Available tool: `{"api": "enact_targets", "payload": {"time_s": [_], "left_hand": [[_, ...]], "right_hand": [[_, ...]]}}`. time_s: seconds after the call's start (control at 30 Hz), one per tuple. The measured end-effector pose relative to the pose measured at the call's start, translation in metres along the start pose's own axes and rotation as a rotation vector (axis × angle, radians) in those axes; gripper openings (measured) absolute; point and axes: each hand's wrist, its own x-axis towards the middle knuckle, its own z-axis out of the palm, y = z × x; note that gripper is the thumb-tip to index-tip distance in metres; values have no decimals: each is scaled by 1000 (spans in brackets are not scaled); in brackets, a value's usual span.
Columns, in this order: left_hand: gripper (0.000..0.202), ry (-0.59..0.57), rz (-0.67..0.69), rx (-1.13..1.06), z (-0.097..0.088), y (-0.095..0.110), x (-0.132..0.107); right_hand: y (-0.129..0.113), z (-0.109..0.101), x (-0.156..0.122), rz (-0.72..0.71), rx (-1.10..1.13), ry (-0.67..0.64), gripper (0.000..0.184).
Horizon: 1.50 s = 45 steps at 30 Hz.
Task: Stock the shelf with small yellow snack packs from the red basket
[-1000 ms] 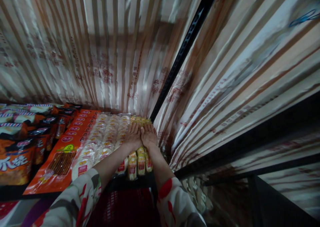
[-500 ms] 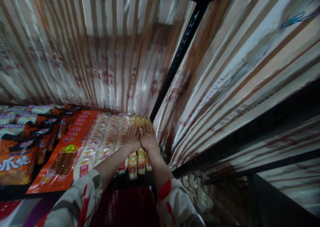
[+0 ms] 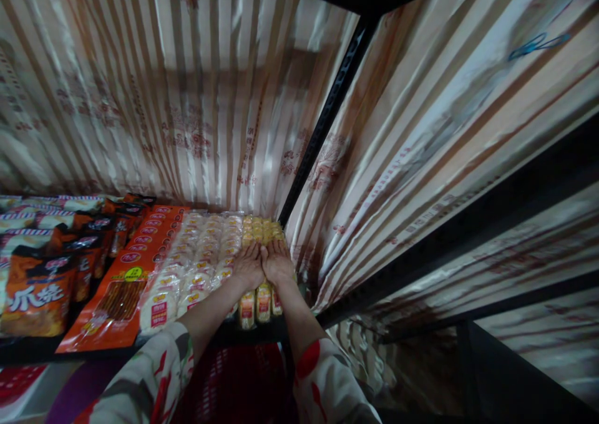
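Note:
Both palms lie flat on a pack of small yellow wrapped cakes (image 3: 262,227) at the right end of the shelf. My left hand (image 3: 249,267) has its fingers stretched toward the back, partly over the neighbouring pale round cakes (image 3: 206,243) in clear wrap. Beside it, thumbs nearly touching, my right hand (image 3: 277,264) rests the same way with fingers extended. Neither hand grips anything. The front ends of the yellow cakes (image 3: 263,302) show between and below my wrists, while their middle is hidden under my hands.
Left of the cakes are an orange packet of brown sticks (image 3: 116,299) and several orange-and-black snack bags (image 3: 40,296). A black shelf post (image 3: 322,121) rises at the corner before the striped plastic sheeting (image 3: 201,100). A dark red crate (image 3: 234,380) sits below the shelf.
My hands have slid slightly back toward me over the yellow cakes, baring more of their far end. The view has shifted a little.

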Motion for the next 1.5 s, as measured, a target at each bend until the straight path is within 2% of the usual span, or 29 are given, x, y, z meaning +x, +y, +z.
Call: {"api": "enact_targets", "payload": {"time_s": [0.23, 0.43, 0.57, 0.77, 1.03, 1.23, 1.5], "left_hand": [[54, 42, 10, 8, -9, 4, -5], [53, 40, 26, 25, 0, 6, -7], [53, 38, 33, 31, -2, 6, -7], [53, 129, 16, 31, -2, 6, -15], [55, 24, 13, 13, 1, 6, -17], [54, 94, 8, 25, -3, 4, -22], [52, 113, 32, 55, 3, 5, -34]], "right_hand": [[1, -4, -4, 35, 37, 101, 56], [2, -4, -10, 10, 53, 60, 54], [1, -4, -10, 15, 51, 55, 54], [3, -3, -8, 38, 46, 86, 58], [3, -5, -11, 10, 38, 30, 56], [-4, -16, -25, -14, 14, 124, 57], [-2, -2, -36, -46, -21, 73, 54]]}}
